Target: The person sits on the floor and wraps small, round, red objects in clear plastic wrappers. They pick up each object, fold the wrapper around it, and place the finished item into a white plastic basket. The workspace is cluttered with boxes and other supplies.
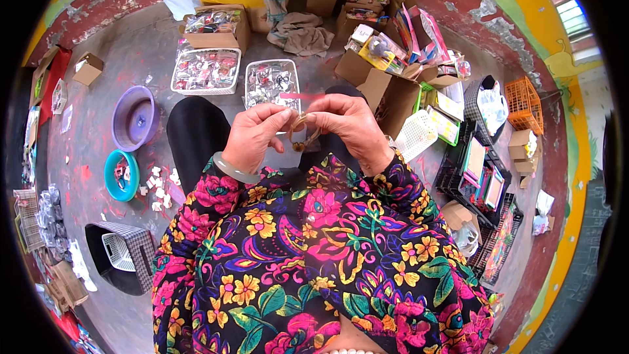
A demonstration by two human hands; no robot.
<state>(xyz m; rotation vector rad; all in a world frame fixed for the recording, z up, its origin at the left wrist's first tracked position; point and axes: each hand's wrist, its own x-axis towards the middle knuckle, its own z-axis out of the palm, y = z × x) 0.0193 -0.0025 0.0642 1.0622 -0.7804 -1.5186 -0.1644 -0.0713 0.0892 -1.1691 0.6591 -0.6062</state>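
In front of my lap, my left hand [257, 132] and my right hand [350, 126] meet, thumbs and forefingers pinched. Between them they hold a thin tan loop [314, 136], like a hair tie, with a small yellowish-brown piece hanging at its bottom. A narrow pink strip [296, 96] shows just above the fingertips; whether it is held I cannot tell. Just beyond my hands stands a white basket [293, 67] of small bagged items, red, white and dark. My left wrist wears a pale bangle [234, 169].
Another white basket [175, 83] of bagged items stands farther left, below a cardboard box [239, 34]. On the left floor are a purple basin [119, 118], a teal basin [110, 174] and white scraps [157, 190]. Opened cartons [386, 95] and black crates [452, 180] crowd the right.
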